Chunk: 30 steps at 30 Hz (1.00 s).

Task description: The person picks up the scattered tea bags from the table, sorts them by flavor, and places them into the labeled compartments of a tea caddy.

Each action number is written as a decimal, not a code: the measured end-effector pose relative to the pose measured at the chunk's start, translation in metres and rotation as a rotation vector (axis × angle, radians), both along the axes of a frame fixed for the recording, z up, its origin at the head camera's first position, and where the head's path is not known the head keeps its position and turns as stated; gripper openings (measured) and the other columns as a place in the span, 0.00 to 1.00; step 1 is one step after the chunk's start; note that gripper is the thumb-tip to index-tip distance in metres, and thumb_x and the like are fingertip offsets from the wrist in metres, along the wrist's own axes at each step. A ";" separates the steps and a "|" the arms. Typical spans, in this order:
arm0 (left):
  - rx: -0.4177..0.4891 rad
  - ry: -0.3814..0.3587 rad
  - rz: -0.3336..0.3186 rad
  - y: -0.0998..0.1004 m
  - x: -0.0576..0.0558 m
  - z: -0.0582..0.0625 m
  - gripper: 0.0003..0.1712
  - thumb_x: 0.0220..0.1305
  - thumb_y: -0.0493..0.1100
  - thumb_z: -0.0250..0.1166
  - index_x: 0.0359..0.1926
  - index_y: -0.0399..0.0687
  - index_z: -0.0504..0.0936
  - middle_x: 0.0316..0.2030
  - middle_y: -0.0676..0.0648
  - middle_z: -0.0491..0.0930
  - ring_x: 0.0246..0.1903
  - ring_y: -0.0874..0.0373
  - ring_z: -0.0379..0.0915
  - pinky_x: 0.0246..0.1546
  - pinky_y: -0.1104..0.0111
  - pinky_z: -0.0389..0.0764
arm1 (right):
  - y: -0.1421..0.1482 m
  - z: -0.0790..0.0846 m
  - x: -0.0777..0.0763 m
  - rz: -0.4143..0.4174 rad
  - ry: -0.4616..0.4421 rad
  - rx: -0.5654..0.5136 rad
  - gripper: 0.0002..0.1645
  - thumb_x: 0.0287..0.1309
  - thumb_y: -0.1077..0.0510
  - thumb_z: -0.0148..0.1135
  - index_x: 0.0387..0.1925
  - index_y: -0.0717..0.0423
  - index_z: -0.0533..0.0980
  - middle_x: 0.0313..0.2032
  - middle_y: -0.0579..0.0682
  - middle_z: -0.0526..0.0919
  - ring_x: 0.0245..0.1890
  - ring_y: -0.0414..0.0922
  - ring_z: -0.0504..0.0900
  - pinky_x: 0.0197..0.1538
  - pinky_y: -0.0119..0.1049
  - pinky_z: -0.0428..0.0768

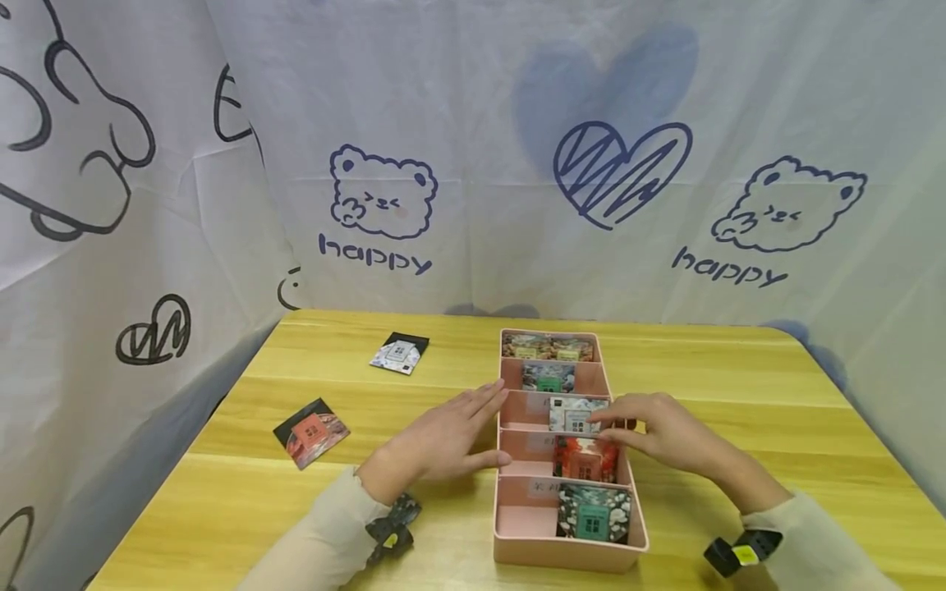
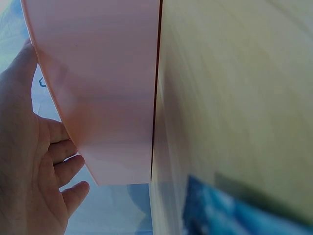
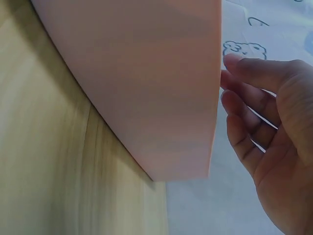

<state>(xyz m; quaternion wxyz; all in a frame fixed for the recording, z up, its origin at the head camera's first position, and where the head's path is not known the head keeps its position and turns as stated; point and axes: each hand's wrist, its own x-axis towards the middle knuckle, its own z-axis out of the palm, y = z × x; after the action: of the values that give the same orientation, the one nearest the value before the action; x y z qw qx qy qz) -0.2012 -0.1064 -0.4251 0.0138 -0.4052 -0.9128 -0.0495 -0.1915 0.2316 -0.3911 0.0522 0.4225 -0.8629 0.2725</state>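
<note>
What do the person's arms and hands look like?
Both arms wear cream sleeves: a left sleeve and a right sleeve. Near each cuff is a chunky black gadget, one on the left wrist and one on the right, each with a little yellow patch. The left hand and right hand have no gloves.

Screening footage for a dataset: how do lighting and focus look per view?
Left wrist: bluish cast, blue object near the bottom edge blurred; right wrist: pink box dim, soft shadow on the tabletop; head: fairly even light, "happy" lettering clear.
</note>
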 end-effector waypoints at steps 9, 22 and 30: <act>0.006 -0.002 -0.004 0.002 0.000 0.001 0.56 0.65 0.78 0.31 0.77 0.41 0.42 0.77 0.42 0.39 0.74 0.46 0.42 0.73 0.55 0.51 | 0.006 -0.003 0.010 -0.158 0.028 0.015 0.15 0.65 0.54 0.63 0.52 0.48 0.82 0.45 0.40 0.85 0.43 0.36 0.81 0.42 0.42 0.84; 0.026 -0.017 0.003 -0.001 0.000 -0.001 0.56 0.65 0.78 0.33 0.77 0.41 0.44 0.77 0.43 0.40 0.74 0.47 0.41 0.73 0.55 0.51 | 0.015 -0.016 0.016 -0.181 0.082 0.050 0.28 0.64 0.49 0.64 0.64 0.49 0.74 0.59 0.48 0.78 0.58 0.52 0.76 0.57 0.56 0.77; 0.028 -0.016 0.007 -0.002 0.000 -0.002 0.56 0.65 0.78 0.33 0.77 0.42 0.43 0.77 0.43 0.39 0.74 0.47 0.42 0.73 0.56 0.50 | 0.021 -0.029 0.022 -0.126 0.162 0.161 0.40 0.63 0.47 0.63 0.72 0.52 0.62 0.70 0.54 0.65 0.67 0.56 0.66 0.65 0.56 0.68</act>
<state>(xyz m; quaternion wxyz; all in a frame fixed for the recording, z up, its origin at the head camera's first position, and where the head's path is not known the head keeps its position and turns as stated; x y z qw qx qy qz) -0.2014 -0.1082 -0.4268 0.0126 -0.4012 -0.9136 -0.0654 -0.1700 0.2526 -0.4198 0.1045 0.3908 -0.8998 0.1636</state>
